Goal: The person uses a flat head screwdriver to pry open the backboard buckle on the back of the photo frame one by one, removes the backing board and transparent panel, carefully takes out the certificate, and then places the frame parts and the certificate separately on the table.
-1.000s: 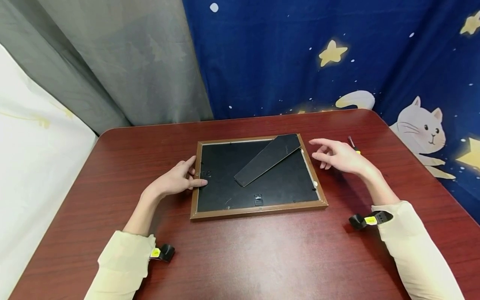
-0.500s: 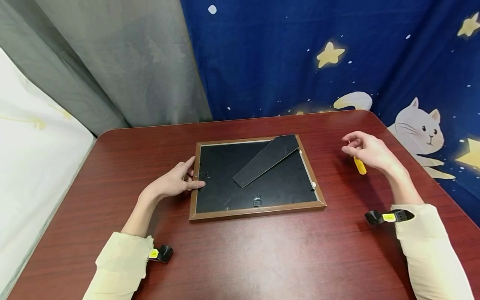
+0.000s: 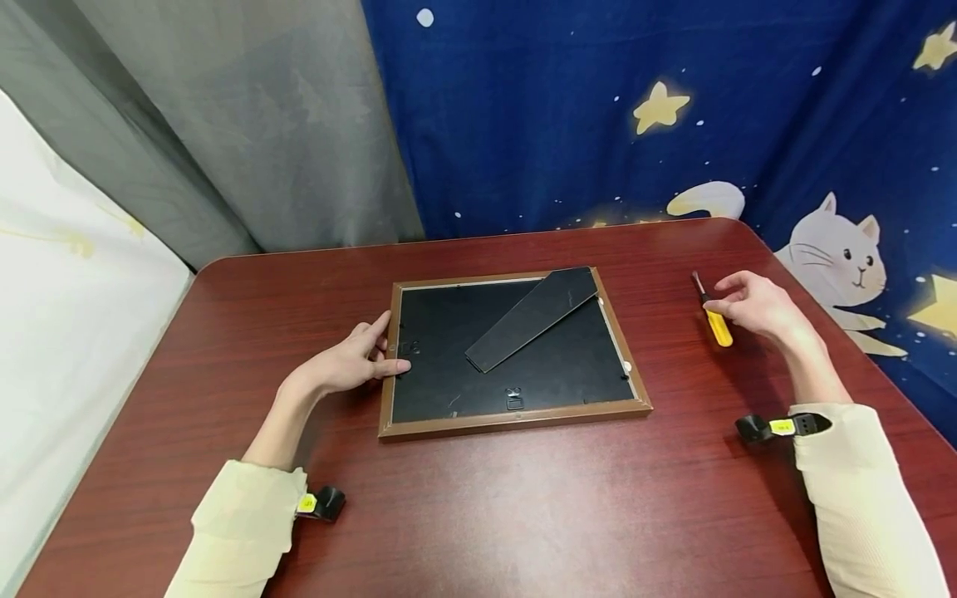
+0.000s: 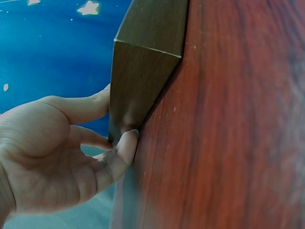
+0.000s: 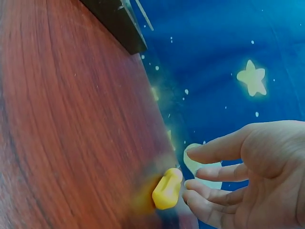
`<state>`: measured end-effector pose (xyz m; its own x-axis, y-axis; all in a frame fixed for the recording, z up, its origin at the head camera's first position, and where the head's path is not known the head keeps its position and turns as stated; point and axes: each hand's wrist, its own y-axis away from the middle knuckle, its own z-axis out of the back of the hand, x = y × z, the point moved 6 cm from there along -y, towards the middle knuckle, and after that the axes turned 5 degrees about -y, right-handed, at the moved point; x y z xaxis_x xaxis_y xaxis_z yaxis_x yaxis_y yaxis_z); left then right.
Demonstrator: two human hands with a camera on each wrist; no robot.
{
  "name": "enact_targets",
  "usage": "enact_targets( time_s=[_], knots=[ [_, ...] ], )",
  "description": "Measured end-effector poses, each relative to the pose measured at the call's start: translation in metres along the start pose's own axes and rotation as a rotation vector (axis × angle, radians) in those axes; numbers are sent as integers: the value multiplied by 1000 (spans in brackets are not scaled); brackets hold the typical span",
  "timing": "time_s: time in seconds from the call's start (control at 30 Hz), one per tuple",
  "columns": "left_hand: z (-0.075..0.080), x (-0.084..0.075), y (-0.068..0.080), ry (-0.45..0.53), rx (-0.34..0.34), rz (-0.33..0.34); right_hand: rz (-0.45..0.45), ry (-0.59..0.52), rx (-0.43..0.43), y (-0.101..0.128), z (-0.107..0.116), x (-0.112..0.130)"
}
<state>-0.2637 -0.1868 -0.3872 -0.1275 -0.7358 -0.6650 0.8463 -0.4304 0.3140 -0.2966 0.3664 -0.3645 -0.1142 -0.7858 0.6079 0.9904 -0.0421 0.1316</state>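
Note:
A picture frame (image 3: pixel 516 422) lies face down on the table, its black back (image 3: pixel 441 332) up and its stand leg (image 3: pixel 534 320) slanting across it. My left hand (image 3: pixel 347 357) grips the frame's left side, thumb over the edge and fingers against the outer side. The left wrist view shows the fingertips at the bottom of the brown wooden rim (image 4: pixel 138 90). Over on the right, a screwdriver (image 3: pixel 719 328) with a yellow handle lies with its metal shaft pointing away. My right hand (image 3: pixel 758 307) is just beside it, fingers loosely bent and holding nothing; the handle (image 5: pixel 167 191) shows near the fingertips.
The reddish-brown table (image 3: pixel 523 515) ends at a blue curtain (image 3: pixel 561 108) with stars and a cat, and a grey curtain (image 3: pixel 299 124). White cloth (image 3: pixel 67 274) hangs along the left. Small metal hangers (image 3: pixel 514 399) sit on the frame's back.
My right hand has moved right, from beside the frame's right edge, past the screwdriver, to its right side. My left hand and the frame have stayed in place.

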Motion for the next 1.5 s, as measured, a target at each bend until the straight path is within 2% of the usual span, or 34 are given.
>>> enact_targets(
  time_s=[0.4,0.8,1.5],
  knots=[
    [0,1,1,-33,0,-13,-46,-93,81,-7,-9,-12],
    [-1,2,0,-50,-3,-73,-92,-32,99,-7,-12,-18],
    [1,1,1,-2,-17,-91,-109,1,119,-6,-14,-17]
  ],
)
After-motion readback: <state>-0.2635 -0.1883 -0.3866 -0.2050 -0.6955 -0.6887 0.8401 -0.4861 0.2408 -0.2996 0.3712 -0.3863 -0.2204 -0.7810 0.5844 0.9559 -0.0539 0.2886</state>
